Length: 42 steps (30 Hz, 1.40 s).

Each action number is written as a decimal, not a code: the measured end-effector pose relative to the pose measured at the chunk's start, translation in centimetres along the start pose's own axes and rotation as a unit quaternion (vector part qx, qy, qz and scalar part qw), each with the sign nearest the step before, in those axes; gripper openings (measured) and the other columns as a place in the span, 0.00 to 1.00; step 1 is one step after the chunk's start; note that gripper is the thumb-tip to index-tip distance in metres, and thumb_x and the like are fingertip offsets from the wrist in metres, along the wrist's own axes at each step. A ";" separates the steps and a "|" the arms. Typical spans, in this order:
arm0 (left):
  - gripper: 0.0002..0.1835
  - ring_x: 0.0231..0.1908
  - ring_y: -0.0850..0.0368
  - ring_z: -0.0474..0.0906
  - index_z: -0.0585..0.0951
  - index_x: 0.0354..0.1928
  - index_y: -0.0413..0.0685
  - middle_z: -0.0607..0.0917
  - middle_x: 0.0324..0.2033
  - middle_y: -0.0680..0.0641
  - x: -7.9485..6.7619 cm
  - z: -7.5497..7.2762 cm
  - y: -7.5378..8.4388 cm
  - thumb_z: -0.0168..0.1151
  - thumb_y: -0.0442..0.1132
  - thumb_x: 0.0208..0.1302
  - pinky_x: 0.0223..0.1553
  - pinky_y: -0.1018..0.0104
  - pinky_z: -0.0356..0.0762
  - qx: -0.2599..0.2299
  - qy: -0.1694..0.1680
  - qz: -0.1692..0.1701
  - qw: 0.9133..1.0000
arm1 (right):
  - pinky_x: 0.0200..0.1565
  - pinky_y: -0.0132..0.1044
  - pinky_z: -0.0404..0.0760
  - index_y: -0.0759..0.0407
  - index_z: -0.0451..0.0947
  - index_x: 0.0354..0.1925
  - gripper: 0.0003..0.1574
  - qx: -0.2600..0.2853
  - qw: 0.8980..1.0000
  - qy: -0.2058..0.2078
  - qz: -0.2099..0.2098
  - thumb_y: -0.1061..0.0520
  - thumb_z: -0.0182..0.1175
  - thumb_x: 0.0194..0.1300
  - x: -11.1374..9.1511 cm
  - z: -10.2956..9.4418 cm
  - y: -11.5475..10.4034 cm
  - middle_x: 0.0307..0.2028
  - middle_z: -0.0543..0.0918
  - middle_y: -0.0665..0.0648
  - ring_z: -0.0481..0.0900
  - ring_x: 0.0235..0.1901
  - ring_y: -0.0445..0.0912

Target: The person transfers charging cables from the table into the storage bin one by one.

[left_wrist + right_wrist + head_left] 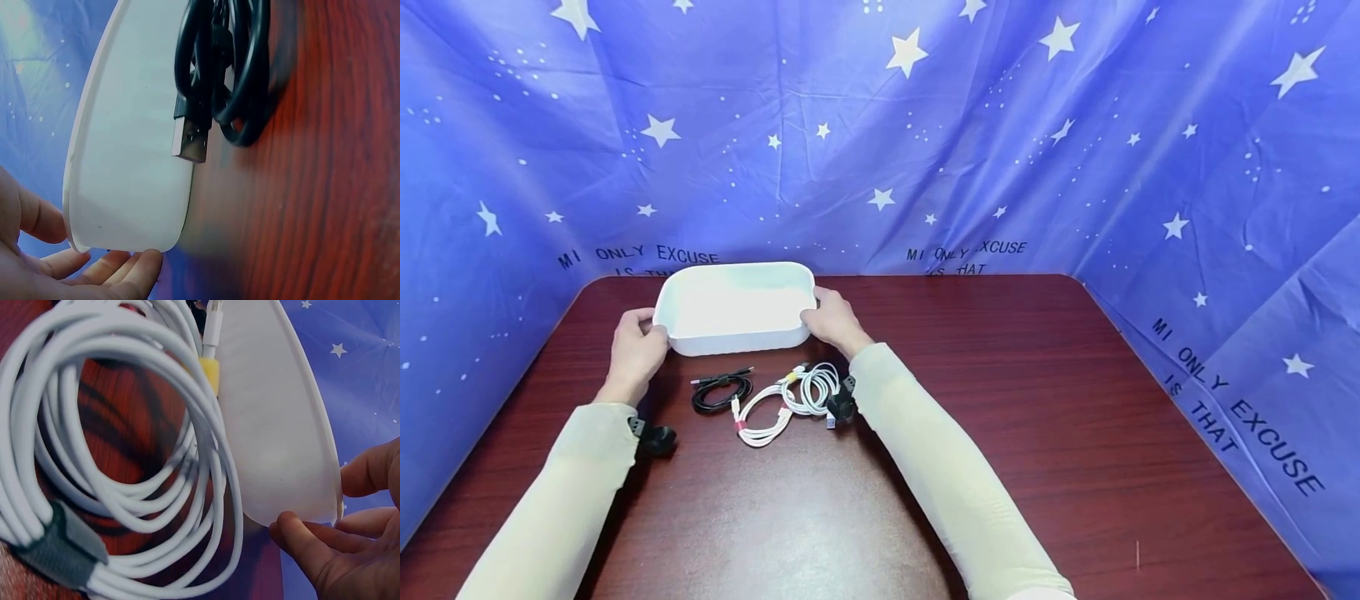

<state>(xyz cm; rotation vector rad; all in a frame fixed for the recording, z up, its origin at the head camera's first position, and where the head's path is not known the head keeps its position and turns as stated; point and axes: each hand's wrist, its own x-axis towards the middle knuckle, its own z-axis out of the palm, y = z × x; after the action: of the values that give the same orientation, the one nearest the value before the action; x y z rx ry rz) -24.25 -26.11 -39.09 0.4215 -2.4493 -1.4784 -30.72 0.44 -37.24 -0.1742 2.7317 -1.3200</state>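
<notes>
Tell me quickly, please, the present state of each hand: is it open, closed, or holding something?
Left hand: holding the white rounded-corner tray by its left end.
Right hand: holding the same tray by its right end.

The black capitals "MI ONLY EXCUSE IS THAT" are printed three times on the blue curtain (850,92): at left, partly hidden, at centre, broken by a fold, and at right.

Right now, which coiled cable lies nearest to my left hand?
The black cable, leftmost in the head view; the red-banded coil and rightmost coil are white and farther away.
</notes>
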 end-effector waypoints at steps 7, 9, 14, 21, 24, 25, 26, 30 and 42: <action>0.26 0.34 0.58 0.69 0.64 0.62 0.29 0.75 0.45 0.38 -0.2 0.5 0.2 0.41 0.31 0.61 0.28 0.74 0.68 -0.009 -0.005 0.002 1.000 | 0.56 0.40 0.71 0.56 0.69 0.65 0.34 0.001 1.000 0.002 -0.012 0.60 0.54 0.59 -0.1 -0.5 0.4 0.54 0.79 0.56 0.74 0.52 0.46; 0.26 0.34 0.58 0.69 0.63 0.63 0.29 0.74 0.45 0.37 -0.3 0.6 0.2 0.41 0.31 0.62 0.28 0.75 0.69 -0.011 -0.008 0.002 1.000 | 0.56 0.40 0.71 0.56 0.70 0.64 0.33 -0.002 1.000 0.003 -0.014 0.60 0.53 0.59 -0.1 -0.6 0.5 0.54 0.79 0.56 0.74 0.51 0.46; 0.26 0.36 0.57 0.70 0.63 0.63 0.29 0.74 0.46 0.37 -0.4 0.7 0.3 0.41 0.31 0.63 0.28 0.75 0.69 -0.011 -0.008 0.000 1.000 | 0.54 0.39 0.72 0.56 0.72 0.62 0.32 -0.008 1.000 0.006 -0.016 0.60 0.54 0.57 -0.1 -0.7 0.6 0.51 0.80 0.56 0.75 0.49 0.47; 0.25 0.39 0.55 0.70 0.62 0.63 0.29 0.74 0.47 0.37 -0.5 1.1 0.3 0.41 0.32 0.64 0.30 0.75 0.69 -0.016 -0.013 0.002 1.000 | 0.53 0.39 0.72 0.57 0.72 0.62 0.31 -0.006 1.000 0.005 -0.017 0.61 0.54 0.57 0.0 -1.1 0.9 0.51 0.80 0.56 0.75 0.48 0.47; 0.25 0.39 0.54 0.70 0.63 0.63 0.30 0.74 0.47 0.37 -0.5 1.2 0.3 0.41 0.32 0.64 0.31 0.75 0.69 -0.015 -0.014 0.003 1.000 | 0.54 0.40 0.72 0.57 0.71 0.63 0.33 -0.006 1.000 0.005 -0.015 0.61 0.53 0.58 -0.1 -1.2 1.0 0.52 0.80 0.57 0.75 0.50 0.47; 0.25 0.40 0.54 0.70 0.63 0.63 0.30 0.74 0.47 0.37 -0.5 1.3 0.3 0.41 0.32 0.64 0.31 0.75 0.69 -0.015 -0.015 0.004 1.000 | 0.55 0.40 0.72 0.57 0.70 0.64 0.33 -0.006 1.000 0.005 -0.014 0.60 0.53 0.58 -0.1 -1.3 1.1 0.52 0.80 0.57 0.75 0.50 0.47; 0.25 0.40 0.54 0.70 0.63 0.63 0.30 0.74 0.47 0.36 -0.6 1.4 0.3 0.41 0.32 0.64 0.31 0.75 0.69 -0.015 -0.015 0.004 1.000 | 0.55 0.40 0.72 0.57 0.70 0.64 0.34 -0.005 1.000 0.006 -0.013 0.60 0.53 0.57 -0.1 -1.3 1.1 0.53 0.80 0.57 0.75 0.50 0.47; 0.25 0.40 0.53 0.70 0.63 0.62 0.29 0.74 0.47 0.37 -0.7 1.6 0.4 0.42 0.31 0.63 0.32 0.75 0.69 -0.018 -0.013 0.004 1.000 | 0.54 0.40 0.72 0.57 0.70 0.64 0.34 -0.008 1.000 0.007 -0.013 0.60 0.53 0.58 0.0 -1.5 1.4 0.53 0.79 0.57 0.75 0.49 0.47; 0.25 0.42 0.52 0.71 0.62 0.63 0.30 0.74 0.50 0.34 -0.9 2.1 0.7 0.41 0.31 0.64 0.33 0.77 0.69 -0.024 -0.020 0.000 1.000 | 0.56 0.39 0.71 0.59 0.67 0.66 0.35 -0.012 1.000 0.001 -0.006 0.60 0.52 0.59 0.0 -2.2 1.9 0.56 0.77 0.58 0.74 0.51 0.47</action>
<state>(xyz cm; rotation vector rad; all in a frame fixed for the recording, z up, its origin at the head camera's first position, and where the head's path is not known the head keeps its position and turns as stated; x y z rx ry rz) -24.26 -23.78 -39.44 0.3856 -2.4378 -1.5559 -31.10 3.26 -37.36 -0.1916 2.7531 -1.2904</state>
